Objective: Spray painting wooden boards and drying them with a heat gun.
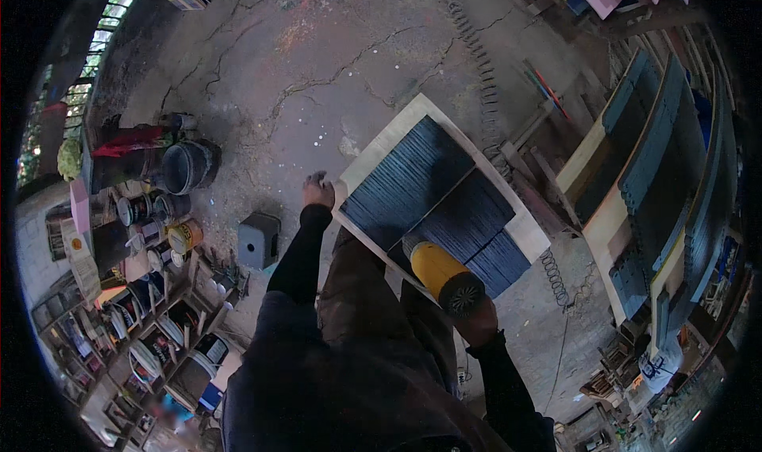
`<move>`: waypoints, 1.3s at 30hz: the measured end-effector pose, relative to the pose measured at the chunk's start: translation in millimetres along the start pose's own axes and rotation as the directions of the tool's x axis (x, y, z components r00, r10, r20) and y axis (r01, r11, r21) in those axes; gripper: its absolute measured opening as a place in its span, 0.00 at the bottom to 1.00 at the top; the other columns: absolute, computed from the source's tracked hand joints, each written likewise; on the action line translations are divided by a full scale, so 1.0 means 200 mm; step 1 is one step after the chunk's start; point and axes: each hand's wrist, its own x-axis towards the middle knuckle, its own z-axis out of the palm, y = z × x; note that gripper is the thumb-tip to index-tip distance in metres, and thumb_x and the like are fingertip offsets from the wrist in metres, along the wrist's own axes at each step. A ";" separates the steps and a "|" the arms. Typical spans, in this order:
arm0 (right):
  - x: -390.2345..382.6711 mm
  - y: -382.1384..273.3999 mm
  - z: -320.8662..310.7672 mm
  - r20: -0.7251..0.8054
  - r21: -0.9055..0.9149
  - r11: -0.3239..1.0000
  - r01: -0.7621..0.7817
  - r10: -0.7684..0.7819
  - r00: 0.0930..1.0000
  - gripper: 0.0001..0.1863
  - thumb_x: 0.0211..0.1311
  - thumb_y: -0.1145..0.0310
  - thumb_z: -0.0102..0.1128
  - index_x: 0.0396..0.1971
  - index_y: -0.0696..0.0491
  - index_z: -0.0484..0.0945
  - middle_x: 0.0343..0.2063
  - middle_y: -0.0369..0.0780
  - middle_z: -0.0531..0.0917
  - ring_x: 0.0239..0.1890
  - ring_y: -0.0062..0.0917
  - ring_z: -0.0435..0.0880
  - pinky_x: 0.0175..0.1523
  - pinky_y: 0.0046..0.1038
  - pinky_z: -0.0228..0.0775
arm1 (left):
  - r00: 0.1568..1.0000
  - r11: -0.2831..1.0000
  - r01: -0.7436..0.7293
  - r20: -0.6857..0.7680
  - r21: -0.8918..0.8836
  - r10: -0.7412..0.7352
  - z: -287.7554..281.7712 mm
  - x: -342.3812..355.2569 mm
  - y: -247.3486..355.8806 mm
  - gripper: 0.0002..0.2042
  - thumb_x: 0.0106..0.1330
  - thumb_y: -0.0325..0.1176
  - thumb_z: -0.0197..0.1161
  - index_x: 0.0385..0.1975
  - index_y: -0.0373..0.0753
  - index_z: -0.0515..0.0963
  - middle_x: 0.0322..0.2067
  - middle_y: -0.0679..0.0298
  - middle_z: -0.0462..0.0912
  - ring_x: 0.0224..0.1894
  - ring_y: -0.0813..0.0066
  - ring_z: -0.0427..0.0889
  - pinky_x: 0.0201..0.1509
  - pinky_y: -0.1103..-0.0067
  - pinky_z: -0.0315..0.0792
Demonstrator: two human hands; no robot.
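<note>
A pale board (530, 234) lies tilted across the middle, in front of my legs. Dark blue-black ridged panels (409, 186) cover most of its face, with narrow seams between them. My right hand (479, 325) is wrapped round what looks like a yellow heat gun (435, 269) with a black vented rear end. Its grey nozzle points at the lower left part of the panels; its grip is mostly hidden under the body. At the board's left corner is my left hand (319, 191), fingers apart and holding nothing; whether it touches the edge I cannot tell.
A grey stool (259, 241) stands left of my left arm. Farther left are a black bucket (190, 167), paint cans (185, 235) and cluttered shelves (151, 325). Large blue-edged panels (647, 158) lean at right. A coiled hose (480, 63) crosses the cracked floor (349, 47).
</note>
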 end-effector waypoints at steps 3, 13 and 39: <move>0.04 -0.05 0.00 -0.006 0.004 1.000 0.005 -0.005 1.000 0.20 0.54 0.64 0.65 0.47 0.56 0.76 0.45 0.46 0.81 0.48 0.38 0.80 0.51 0.36 0.73 | 0.986 0.993 0.115 0.116 0.039 -0.119 0.01 -0.34 -0.26 0.14 0.60 0.36 0.60 0.44 0.41 0.77 0.41 0.49 0.79 0.47 0.46 0.76 0.52 0.58 0.70; 0.14 -0.13 -0.03 -0.070 -0.037 0.995 0.094 -0.097 0.993 0.25 0.54 0.63 0.67 0.50 0.57 0.73 0.47 0.46 0.79 0.50 0.39 0.79 0.54 0.35 0.71 | 0.815 0.977 0.132 0.543 0.169 -0.204 -0.02 -0.97 -0.19 0.16 0.60 0.38 0.54 0.44 0.39 0.79 0.47 0.54 0.80 0.52 0.53 0.76 0.60 0.62 0.68; 0.50 -0.46 -0.30 -0.064 0.360 0.904 -0.230 0.270 0.961 0.31 0.57 0.63 0.68 0.58 0.58 0.67 0.55 0.46 0.75 0.58 0.38 0.73 0.61 0.35 0.65 | 0.932 0.948 -0.281 0.280 0.149 0.232 0.36 -0.88 0.63 0.44 0.63 0.59 0.54 0.71 0.32 0.48 0.73 0.51 0.44 0.75 0.50 0.42 0.74 0.53 0.41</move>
